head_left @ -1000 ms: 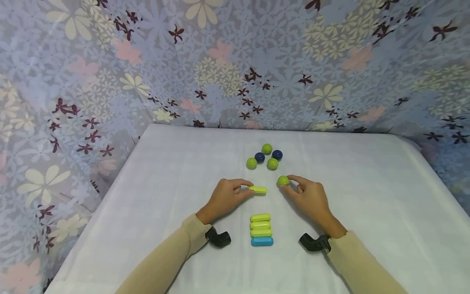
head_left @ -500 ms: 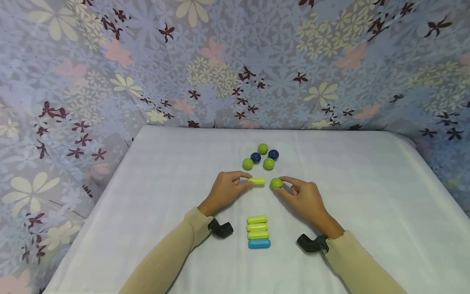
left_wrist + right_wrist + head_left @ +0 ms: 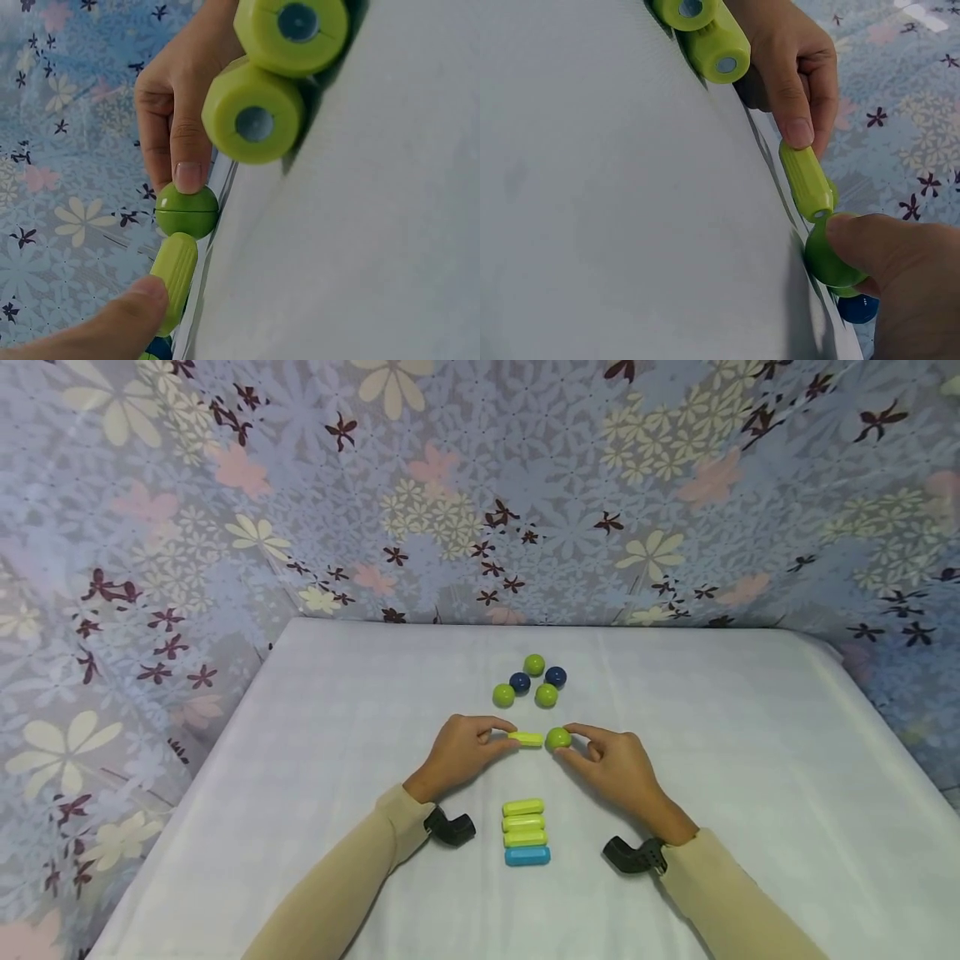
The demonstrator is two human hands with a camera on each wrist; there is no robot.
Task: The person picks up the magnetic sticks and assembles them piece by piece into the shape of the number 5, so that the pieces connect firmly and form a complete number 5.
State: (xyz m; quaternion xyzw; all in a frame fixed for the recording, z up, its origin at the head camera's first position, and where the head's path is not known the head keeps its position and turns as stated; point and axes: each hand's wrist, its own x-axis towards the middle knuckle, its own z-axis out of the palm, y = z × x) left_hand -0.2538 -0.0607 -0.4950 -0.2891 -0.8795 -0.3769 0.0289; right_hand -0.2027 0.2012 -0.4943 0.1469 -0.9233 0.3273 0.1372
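My left hand point(image 3: 465, 753) pinches a yellow-green magnetic rod point(image 3: 527, 739) by its left end, thumb and forefinger on it. Facing it, my right hand point(image 3: 617, 768) holds a green ball point(image 3: 558, 739) between thumb and fingertips. Rod and ball lie in line, end to side, almost meeting; whether they touch I cannot tell. In the right wrist view, the free end of the rod point(image 3: 808, 184) shows a small grey metal disc beside the ball point(image 3: 831, 256). The left wrist view shows the ball point(image 3: 187, 211) with a seam round its middle.
Nearer me, three yellow-green rods point(image 3: 523, 823) lie side by side with a blue rod point(image 3: 527, 856). Beyond the hands sit three green balls point(image 3: 546, 695) and two dark blue balls point(image 3: 556, 677). A white cloth point(image 3: 360, 693) covers the table; a flowered curtain point(image 3: 450, 485) hangs behind.
My right hand has brought the green ball leftward, narrowing the gap to the rod. My left hand has raised the rod slightly, then lowered it a little. The head view has shifted a bit.
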